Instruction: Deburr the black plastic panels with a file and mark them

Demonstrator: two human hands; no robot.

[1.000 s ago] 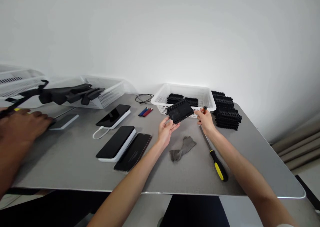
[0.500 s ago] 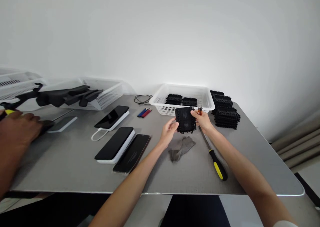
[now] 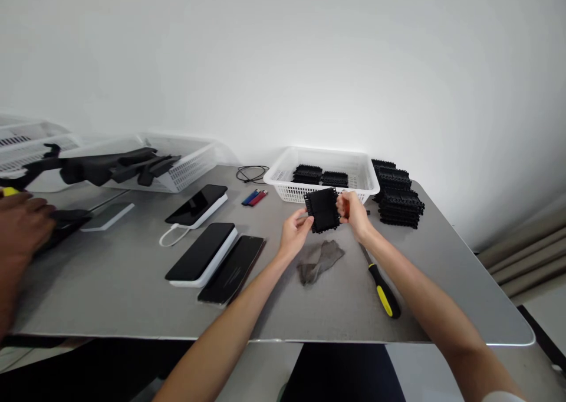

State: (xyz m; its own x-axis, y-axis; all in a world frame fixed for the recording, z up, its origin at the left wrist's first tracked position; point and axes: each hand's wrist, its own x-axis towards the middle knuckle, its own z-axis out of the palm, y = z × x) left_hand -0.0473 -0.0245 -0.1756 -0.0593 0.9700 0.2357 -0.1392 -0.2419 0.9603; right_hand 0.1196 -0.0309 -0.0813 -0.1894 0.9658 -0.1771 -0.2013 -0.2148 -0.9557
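Observation:
My left hand [image 3: 296, 231] grips the left edge of a square black plastic part [image 3: 322, 210] with toothed edges, held tilted above the table. At the part's right edge, my right hand [image 3: 354, 210] is closed around a small orange tool [image 3: 346, 208], mostly hidden by the fingers. A crumpled grey cloth [image 3: 319, 263] lies below the part. To its right rests what looks like a file [image 3: 384, 291] with a black and yellow handle. Behind the hands, a white basket [image 3: 277, 191] contains several similar black parts [image 3: 335, 178].
Stacks of black parts [image 3: 400, 204] stand right of the basket. Phones [image 3: 232, 269], white power banks [image 3: 216, 254], lighters [image 3: 257, 198] and a black cable [image 3: 251, 174] lie left. A co-worker's hand [image 3: 26, 222] is at far left, near another basket [image 3: 190, 166] with long black pieces.
My right hand has turned and shifted to the part's right edge, with the orange tool now mostly covered. The black part has turned and moved slightly left in my left hand.

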